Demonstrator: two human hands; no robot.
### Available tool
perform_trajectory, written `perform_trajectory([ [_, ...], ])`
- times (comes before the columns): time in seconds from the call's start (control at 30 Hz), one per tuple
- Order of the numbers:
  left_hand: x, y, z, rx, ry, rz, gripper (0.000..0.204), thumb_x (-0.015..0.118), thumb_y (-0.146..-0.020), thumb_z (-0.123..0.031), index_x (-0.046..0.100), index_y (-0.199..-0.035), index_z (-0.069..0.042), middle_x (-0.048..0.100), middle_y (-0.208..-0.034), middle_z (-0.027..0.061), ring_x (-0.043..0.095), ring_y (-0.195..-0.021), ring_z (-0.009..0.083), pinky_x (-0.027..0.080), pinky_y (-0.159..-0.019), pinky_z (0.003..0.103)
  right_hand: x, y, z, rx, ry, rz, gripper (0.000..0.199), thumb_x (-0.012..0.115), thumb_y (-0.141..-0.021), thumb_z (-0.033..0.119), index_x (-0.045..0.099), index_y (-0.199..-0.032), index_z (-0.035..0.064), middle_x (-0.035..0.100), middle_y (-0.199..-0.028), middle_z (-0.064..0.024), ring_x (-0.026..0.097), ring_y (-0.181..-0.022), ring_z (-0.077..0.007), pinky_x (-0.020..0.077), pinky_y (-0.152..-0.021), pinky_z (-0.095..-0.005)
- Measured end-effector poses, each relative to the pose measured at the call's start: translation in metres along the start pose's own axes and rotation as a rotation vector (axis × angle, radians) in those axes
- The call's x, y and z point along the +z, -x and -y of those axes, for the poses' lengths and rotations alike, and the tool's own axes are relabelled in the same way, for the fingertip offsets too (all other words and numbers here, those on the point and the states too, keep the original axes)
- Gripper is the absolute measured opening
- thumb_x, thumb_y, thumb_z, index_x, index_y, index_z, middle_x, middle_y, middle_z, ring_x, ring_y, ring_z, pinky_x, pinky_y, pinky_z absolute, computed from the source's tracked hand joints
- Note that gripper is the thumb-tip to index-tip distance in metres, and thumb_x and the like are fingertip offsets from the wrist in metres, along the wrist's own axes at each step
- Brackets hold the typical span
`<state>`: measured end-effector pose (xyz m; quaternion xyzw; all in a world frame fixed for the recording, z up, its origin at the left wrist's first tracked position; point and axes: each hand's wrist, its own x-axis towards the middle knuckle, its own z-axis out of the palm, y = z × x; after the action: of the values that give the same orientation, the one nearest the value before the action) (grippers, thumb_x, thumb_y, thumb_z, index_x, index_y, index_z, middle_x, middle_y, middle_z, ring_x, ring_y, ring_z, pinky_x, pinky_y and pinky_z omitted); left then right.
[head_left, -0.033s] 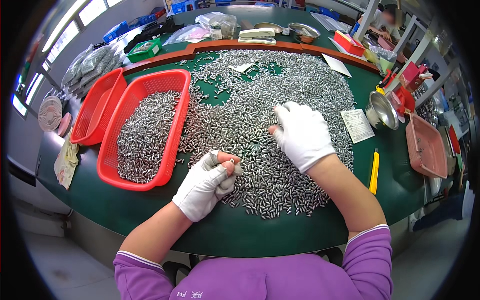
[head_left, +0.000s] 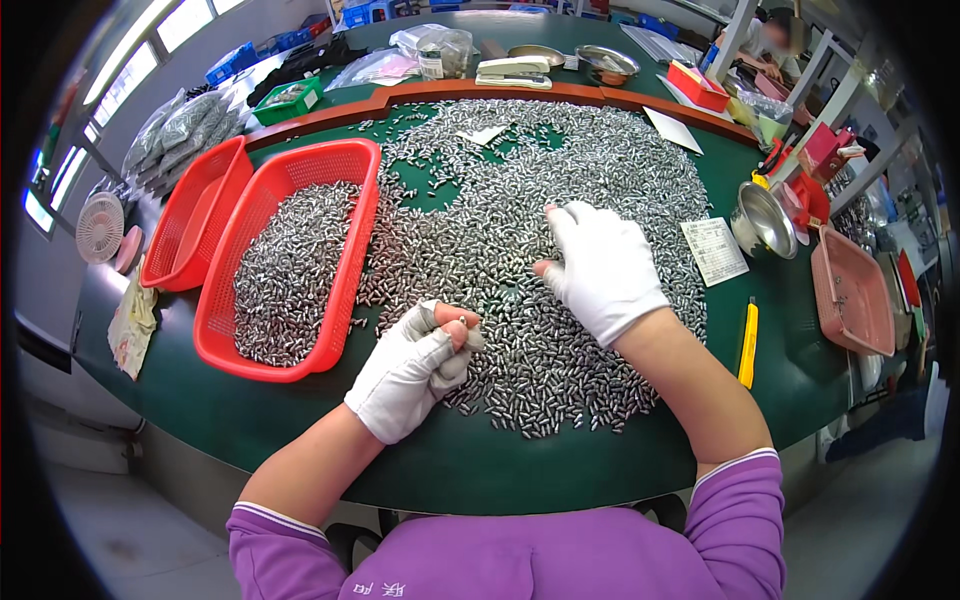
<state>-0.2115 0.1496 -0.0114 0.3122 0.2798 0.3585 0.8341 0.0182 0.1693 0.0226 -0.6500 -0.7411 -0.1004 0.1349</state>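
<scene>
A wide layer of small, shiny, pointed metal parts (head_left: 560,365) covers the middle of the green table. My left hand (head_left: 412,370), in a white glove with bare thumb and index tips, is closed in a pinch at the pile's near left edge. A small bright end, looking like one of the metal parts, shows between those fingertips. Over the middle of the pile, my right hand (head_left: 605,270) in a similar glove has its thumb and index finger apart. Nothing shows between them; its other fingertips are hidden. Left of my hands, a red perforated basket (head_left: 350,300) holds many more parts.
Another red basket (head_left: 190,240) leans at the far left. A wooden rail (head_left: 420,90) bounds the pile's far side. To the right lie a paper slip (head_left: 714,252), a yellow utility knife (head_left: 748,345), a metal bowl (head_left: 765,222) and a pink basket (head_left: 850,300). Another person (head_left: 770,55) sits far right.
My right hand has shifted very slightly left over the pile. My left hand keeps its pinch in place.
</scene>
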Motion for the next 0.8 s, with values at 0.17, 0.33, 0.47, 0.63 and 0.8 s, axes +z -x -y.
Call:
perform_trajectory([
  [0.17,0.001,0.0,-0.002,-0.022,0.022,0.001,0.017,0.063,-0.095,-0.019,0.058,-0.107,-0.008,0.063,-0.089,0.0036,0.044,-0.062,0.006,0.036,-0.056,0.018,0.003,0.009,0.007,-0.326,-0.338,0.241,0.027,0.072,-0.077,0.027,0.07,-0.1,0.0126,0.064,-0.096,-0.0096,0.063,-0.09,-0.0297,0.051,-0.079,-0.0412],
  [0.33,0.0,-0.002,-0.002,-0.016,0.048,0.034,0.017,0.062,-0.095,-0.02,0.058,-0.107,-0.008,0.062,-0.089,0.0035,0.043,-0.061,0.0059,0.036,-0.056,0.019,0.015,0.012,0.02,-0.355,-0.291,0.148,0.013,0.071,-0.076,0.022,0.067,-0.083,0.012,0.062,-0.085,-0.007,0.062,-0.082,-0.0278,0.0511,-0.07,-0.0409],
  [0.47,-0.005,-0.003,-0.002,-0.029,0.092,0.051,0.016,0.061,-0.095,-0.017,0.056,-0.107,-0.008,0.061,-0.09,0.0036,0.043,-0.062,0.0058,0.037,-0.057,0.019,0.016,0.01,0.02,-0.339,-0.263,0.15,0.01,0.069,-0.078,0.019,0.065,-0.081,0.0106,0.062,-0.083,-0.008,0.062,-0.081,-0.0283,0.0506,-0.07,-0.041],
  [0.63,-0.004,-0.003,-0.004,-0.064,0.122,0.069,0.019,0.063,-0.093,-0.015,0.054,-0.107,-0.008,0.059,-0.093,0.0032,0.044,-0.065,0.0054,0.037,-0.059,0.018,0.007,0.003,0.018,-0.322,-0.687,-0.026,0.007,0.069,-0.079,0.01,0.064,-0.084,0.0072,0.063,-0.084,-0.0078,0.061,-0.082,-0.0282,0.05,-0.072,-0.0389],
  [0.8,-0.007,-0.003,-0.002,-0.104,0.073,0.184,0.03,0.069,-0.09,-0.019,0.05,-0.112,-0.009,0.058,-0.095,0.0016,0.044,-0.068,0.0046,0.037,-0.06,0.018,0.006,0.005,0.026,-0.509,-0.774,-0.086,0.01,0.07,-0.077,0.006,0.065,-0.086,0.007,0.063,-0.084,-0.0069,0.062,-0.08,-0.0272,0.0508,-0.073,-0.0367],
])
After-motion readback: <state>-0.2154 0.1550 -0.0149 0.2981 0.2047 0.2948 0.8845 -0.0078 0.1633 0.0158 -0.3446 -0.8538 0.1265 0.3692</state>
